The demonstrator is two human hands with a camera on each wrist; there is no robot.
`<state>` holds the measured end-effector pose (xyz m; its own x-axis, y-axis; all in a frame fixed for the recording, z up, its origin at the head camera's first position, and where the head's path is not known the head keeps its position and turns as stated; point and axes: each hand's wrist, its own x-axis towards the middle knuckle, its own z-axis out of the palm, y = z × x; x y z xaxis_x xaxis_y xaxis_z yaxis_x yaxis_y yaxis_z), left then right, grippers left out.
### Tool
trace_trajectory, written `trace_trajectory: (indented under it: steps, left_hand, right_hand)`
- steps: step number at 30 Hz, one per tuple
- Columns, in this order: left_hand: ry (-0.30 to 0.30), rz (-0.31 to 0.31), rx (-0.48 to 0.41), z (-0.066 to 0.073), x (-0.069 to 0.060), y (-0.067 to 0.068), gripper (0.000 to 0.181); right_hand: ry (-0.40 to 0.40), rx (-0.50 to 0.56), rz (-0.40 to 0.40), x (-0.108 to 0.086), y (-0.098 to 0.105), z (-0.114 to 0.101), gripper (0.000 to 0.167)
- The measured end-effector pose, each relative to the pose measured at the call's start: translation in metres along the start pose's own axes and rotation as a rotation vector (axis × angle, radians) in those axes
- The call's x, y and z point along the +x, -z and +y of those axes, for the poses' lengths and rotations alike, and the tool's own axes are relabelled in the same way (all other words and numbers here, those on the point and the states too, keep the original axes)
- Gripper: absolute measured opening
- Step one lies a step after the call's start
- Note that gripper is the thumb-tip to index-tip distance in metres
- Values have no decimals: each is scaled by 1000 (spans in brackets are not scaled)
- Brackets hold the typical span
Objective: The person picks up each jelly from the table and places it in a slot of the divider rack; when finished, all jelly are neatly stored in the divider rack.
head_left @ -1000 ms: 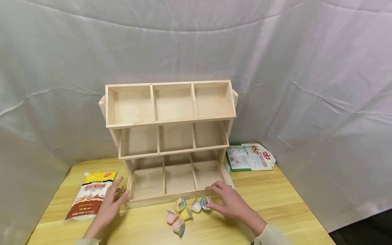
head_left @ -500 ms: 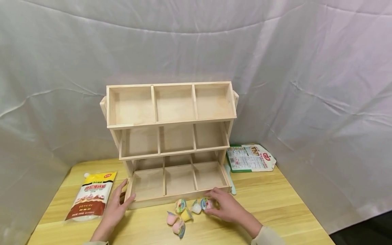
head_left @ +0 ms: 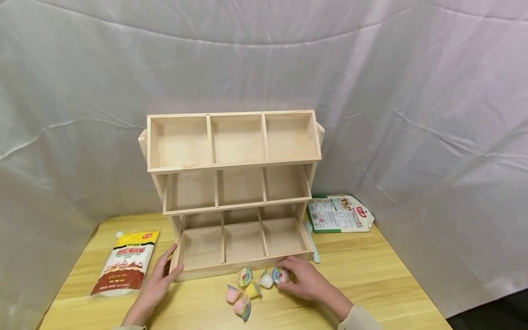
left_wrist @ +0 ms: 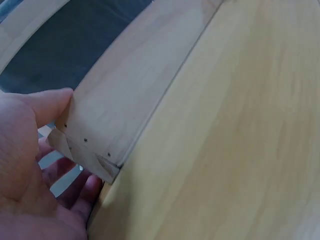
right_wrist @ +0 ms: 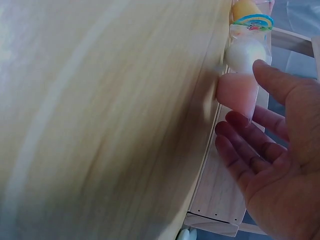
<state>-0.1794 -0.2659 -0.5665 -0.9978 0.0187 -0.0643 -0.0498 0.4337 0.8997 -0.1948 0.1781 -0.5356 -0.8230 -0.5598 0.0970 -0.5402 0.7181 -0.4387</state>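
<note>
A three-tier wooden rack (head_left: 235, 164) stands on the table, its compartments bare. At its lower left corner my left hand (head_left: 154, 286) has its thumb on the front board (left_wrist: 120, 85) and its fingers curled at the side. My right hand (head_left: 309, 279) is at the lower right front, thumb and fingers loosely spread around a pink jelly cup (right_wrist: 237, 92); whether they touch it is unclear. A white jelly cup (head_left: 266, 280) lies beside that one. Left of them are a yellow cup (head_left: 252, 289), two pink cups (head_left: 233, 294) and a cup with its lid up (head_left: 244, 276).
A yellow, white and brown pouch (head_left: 123, 266) lies left of the rack. To the right are a flat white and green package (head_left: 340, 214) and a pale teal utensil (head_left: 314, 247) along the rack's side. Grey cloth (head_left: 247, 68) hangs behind and around the table (head_left: 363, 284).
My left hand has moved right, onto the rack's lower left corner. My right hand has come slightly down and closer around the rightmost jelly cup. The head view has shifted a little.
</note>
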Motion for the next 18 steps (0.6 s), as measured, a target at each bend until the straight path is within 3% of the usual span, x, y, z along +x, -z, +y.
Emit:
trace_trajectory:
  steps: [18]
  left_hand:
    - [-6, -5, 10, -3, -1, 1, 76]
  right_hand:
    - [4, -4, -5, 1, -1, 2, 45]
